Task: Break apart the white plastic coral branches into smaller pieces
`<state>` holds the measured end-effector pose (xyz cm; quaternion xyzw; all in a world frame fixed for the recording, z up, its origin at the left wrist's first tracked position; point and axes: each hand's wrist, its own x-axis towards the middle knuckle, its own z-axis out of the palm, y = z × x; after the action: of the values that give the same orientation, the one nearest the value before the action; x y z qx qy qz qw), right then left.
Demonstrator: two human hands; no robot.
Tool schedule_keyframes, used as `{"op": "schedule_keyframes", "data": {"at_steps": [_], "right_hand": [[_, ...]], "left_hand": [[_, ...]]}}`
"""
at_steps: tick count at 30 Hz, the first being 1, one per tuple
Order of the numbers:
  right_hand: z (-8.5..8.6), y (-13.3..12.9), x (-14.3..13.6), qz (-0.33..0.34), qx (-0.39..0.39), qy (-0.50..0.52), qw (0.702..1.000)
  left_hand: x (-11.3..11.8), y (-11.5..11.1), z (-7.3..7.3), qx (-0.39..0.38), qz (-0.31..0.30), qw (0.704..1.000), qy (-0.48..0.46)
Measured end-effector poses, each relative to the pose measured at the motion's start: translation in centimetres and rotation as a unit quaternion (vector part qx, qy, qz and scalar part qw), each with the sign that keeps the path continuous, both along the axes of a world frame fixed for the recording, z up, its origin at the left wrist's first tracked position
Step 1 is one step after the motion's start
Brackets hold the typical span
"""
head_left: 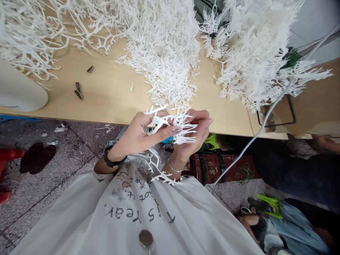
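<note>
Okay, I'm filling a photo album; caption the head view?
Both hands hold a white branching piece beside a pile of loose white sprigs on a wooden table.

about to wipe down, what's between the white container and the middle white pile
Three dark seeds and a small white sprig, in the head view.

Seeds lie on the table, left of the sprig heap.

The desk has a smooth, wood-look top with a soft sheen; the branched pieces look like matt white plastic; the shirt is soft, creased cloth; the floor is speckled.
</note>
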<state>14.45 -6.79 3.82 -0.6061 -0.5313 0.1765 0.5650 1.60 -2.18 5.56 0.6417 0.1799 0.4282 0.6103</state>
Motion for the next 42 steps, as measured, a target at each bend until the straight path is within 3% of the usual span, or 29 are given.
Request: {"op": "schedule_keyframes", "data": {"at_steps": [3, 7, 11, 16, 23, 28, 30, 32, 35, 37, 40, 42], "right_hand": [[0.0, -0.1, 0.4, 0.010, 0.033, 0.072, 0.997], [-0.3, -0.7, 0.9, 0.105, 0.003, 0.104, 0.989], [-0.8, -0.9, 0.9, 0.103, -0.001, 0.141, 0.985], [-1.0, -0.6, 0.7, 0.152, -0.003, 0.164, 0.975], [0.6, -0.3, 0.4, 0.094, 0.040, 0.056, 0.993], [0.6, -0.6, 0.9, 0.096, 0.032, 0.015, 0.995], [0.6, -0.9, 1.0, 0.093, 0.025, 0.032, 0.995], [0.7, -1.3, 1.1, 0.102, 0.021, 0.075, 0.992], [0.6, -1.6, 1.1, 0.197, 0.036, 0.193, 0.960], [0.5, -1.5, 0.9, 0.296, 0.051, 0.277, 0.913], [0.2, -0.8, 0.5, 0.406, 0.079, 0.364, 0.835], [0.0, -0.4, 0.4, 0.438, 0.112, 0.388, 0.803]], "left_hand": [[-0.2, 0.5, 0.5, 0.055, 0.030, 0.998, 0.014], [-0.6, 1.0, 0.8, 0.083, 0.013, 0.996, 0.029], [-1.1, 1.1, 0.7, 0.036, -0.072, 0.994, 0.067], [-1.0, 0.7, 0.3, -0.035, -0.122, 0.990, 0.065], [-0.4, 0.5, -0.1, -0.079, -0.071, 0.994, 0.036], [0.0, 0.7, 0.0, -0.082, -0.030, 0.996, 0.013], [0.0, 0.9, 0.0, -0.096, -0.047, 0.994, 0.018], [-0.2, 1.1, 0.1, -0.122, -0.121, 0.985, 0.033], [-0.3, 1.4, 0.0, -0.195, -0.297, 0.934, 0.044], [0.0, 1.4, 0.0, -0.247, -0.372, 0.894, 0.035], [0.7, 1.1, 0.2, -0.295, -0.387, 0.874, -0.002], [1.3, 0.8, 0.3, -0.306, -0.373, 0.875, -0.031]]}}
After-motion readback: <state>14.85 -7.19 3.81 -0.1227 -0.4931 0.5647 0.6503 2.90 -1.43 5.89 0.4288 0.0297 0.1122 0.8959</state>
